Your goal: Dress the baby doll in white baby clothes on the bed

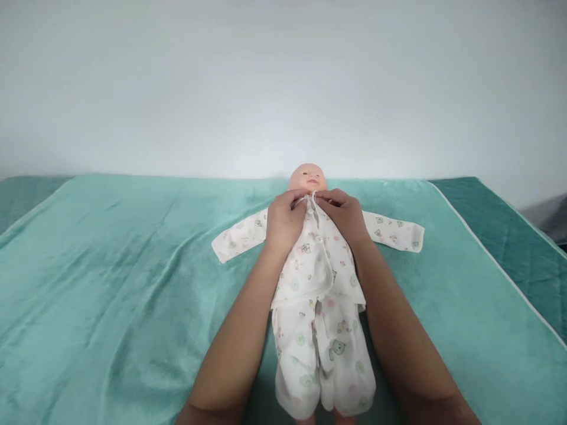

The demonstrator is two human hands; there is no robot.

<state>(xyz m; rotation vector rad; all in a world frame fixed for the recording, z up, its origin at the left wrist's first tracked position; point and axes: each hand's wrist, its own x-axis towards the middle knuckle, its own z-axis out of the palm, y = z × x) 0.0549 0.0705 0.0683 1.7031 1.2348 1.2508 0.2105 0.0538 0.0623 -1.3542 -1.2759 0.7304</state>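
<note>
A baby doll point(307, 175) lies on its back, head toward the wall. It wears a white baby shirt point(305, 268) printed with small animals, its sleeves spread to both sides, and matching baby pants point(343, 354). At the neck, my left hand point(286, 219) pinches one edge of the shirt's collar. Opposite it, my right hand point(344, 213) pinches the other edge, its thumb and fingertips close to the left ones. Below the collar the shirt's front edges overlap, with a slight gap near the top. My fingers partly hide the neckline.
Beneath the doll spreads a teal blanket point(133, 283), wrinkled on the left. A darker quilted cover point(509, 236) shows past its white-edged right side. A pale wall point(266, 88) rises behind the bed. Something dark point(556, 221) sits at the far right edge.
</note>
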